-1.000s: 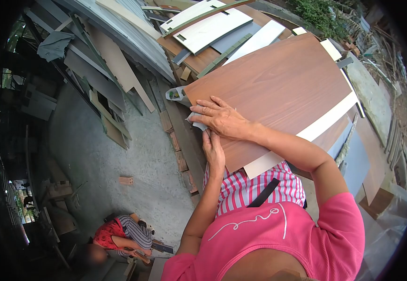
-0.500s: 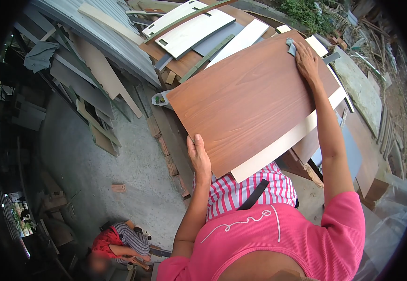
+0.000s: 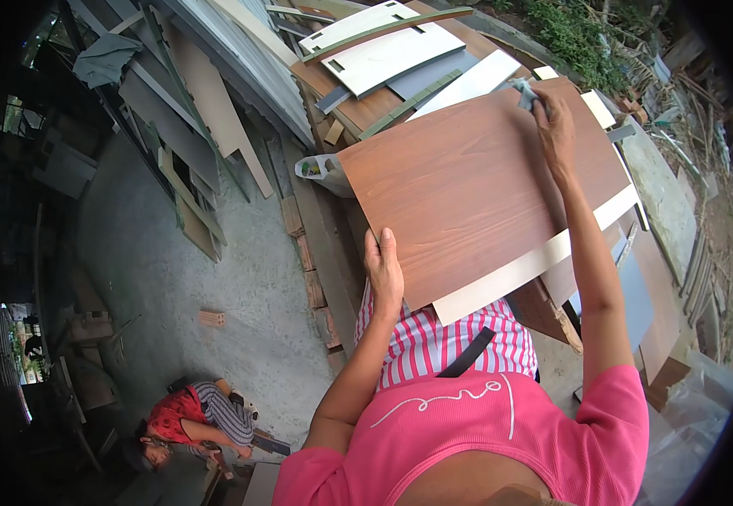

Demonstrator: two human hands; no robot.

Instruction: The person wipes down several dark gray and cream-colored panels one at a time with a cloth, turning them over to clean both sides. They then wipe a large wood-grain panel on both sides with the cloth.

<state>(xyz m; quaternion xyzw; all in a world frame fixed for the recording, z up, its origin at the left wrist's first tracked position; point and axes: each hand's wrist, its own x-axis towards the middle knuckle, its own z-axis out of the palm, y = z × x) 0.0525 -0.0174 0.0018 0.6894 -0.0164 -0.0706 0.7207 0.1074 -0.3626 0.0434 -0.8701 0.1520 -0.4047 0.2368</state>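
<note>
A brown wood-grain board (image 3: 476, 185) lies tilted in front of me, over a cream-coloured board (image 3: 501, 278) whose edge shows along the near side. My left hand (image 3: 385, 271) grips the brown board's left edge, thumb on top and fingers partly hidden beneath. Near the far right corner, my right hand (image 3: 557, 131) pinches a grey-blue cloth (image 3: 524, 93) just over the board's surface.
White slotted panels (image 3: 392, 51) and green-edged strips lie beyond the board. A white bag (image 3: 326, 171) sits at its left. Long boards (image 3: 194, 110) lean against corrugated metal sheeting. A co-worker (image 3: 202, 426) crouches at the lower left. Plants and debris lie at the upper right.
My right hand has gone from lying flat on the board to a raised pinch on the cloth. My left hand keeps its hold on the edge. The whole view has shifted slightly.
</note>
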